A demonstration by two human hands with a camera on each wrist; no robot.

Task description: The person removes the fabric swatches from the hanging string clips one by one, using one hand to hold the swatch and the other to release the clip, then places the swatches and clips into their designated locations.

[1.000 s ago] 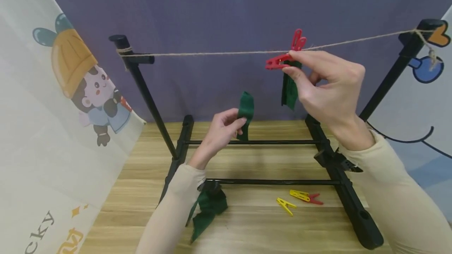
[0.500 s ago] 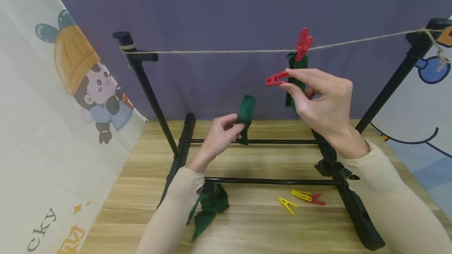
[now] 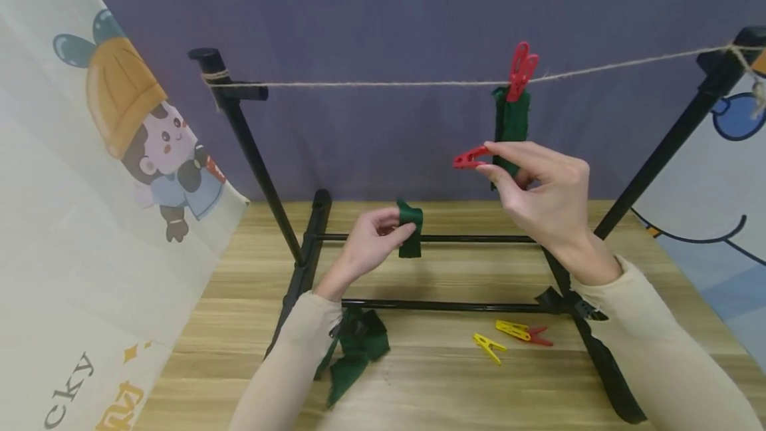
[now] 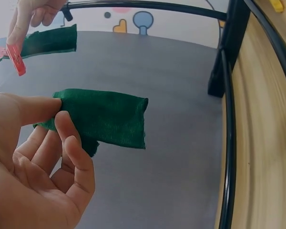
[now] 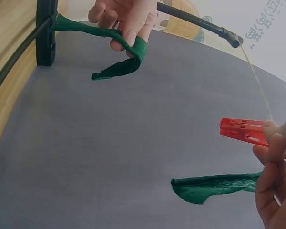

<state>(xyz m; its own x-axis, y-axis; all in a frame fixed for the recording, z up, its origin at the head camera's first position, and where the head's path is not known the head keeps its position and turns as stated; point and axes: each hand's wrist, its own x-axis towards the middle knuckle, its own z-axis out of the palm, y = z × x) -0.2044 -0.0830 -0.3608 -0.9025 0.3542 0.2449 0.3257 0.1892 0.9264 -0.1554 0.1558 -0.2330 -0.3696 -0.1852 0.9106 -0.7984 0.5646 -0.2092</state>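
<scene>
My left hand pinches a green cloth strip between thumb and fingers, below the twine line. In the left wrist view the folded strip sticks out past the fingertips. My right hand holds a red clothespin by its handle ends, between thumb and forefinger, below the line; its nose points left. Behind that hand, another green strip hangs from the line under a second red clothespin. The fingers hide part of this hanging strip.
Two yellow clothespins and a red one lie on the wooden tabletop. More green cloth lies near my left forearm. A black rack with posts and low crossbars holds up the twine.
My right hand has come down from the twine with its red clothespin, leaving the clipped strip more in view. My left hand has lowered slightly with its strip, whose top now folds over.
</scene>
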